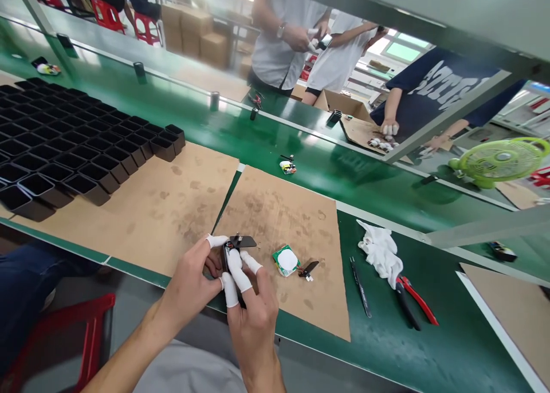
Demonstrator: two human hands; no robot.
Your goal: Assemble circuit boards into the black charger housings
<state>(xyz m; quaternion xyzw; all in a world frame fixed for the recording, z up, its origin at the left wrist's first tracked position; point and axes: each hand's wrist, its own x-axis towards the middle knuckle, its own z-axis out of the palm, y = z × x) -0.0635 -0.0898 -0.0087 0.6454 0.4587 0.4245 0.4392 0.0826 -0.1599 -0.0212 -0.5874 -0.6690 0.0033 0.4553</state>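
My left hand, with white finger cots, grips the side of a small black plastic case above the cardboard mat. My right hand, also in white finger cots, has its fingers closed on the same case. A flat black tab sticks out at its top, with small wires beside it. Fingers hide most of the case and whatever is inside it. To the right of my hands, a green circuit board with a round white pad lies on the mat, wired to a small black piece.
Rows of black open-topped boxes stand left on the cardboard. Tweezers, a white cloth and red-black pliers lie right. Another board sits on the green belt. Co-workers stand opposite, near a green fan.
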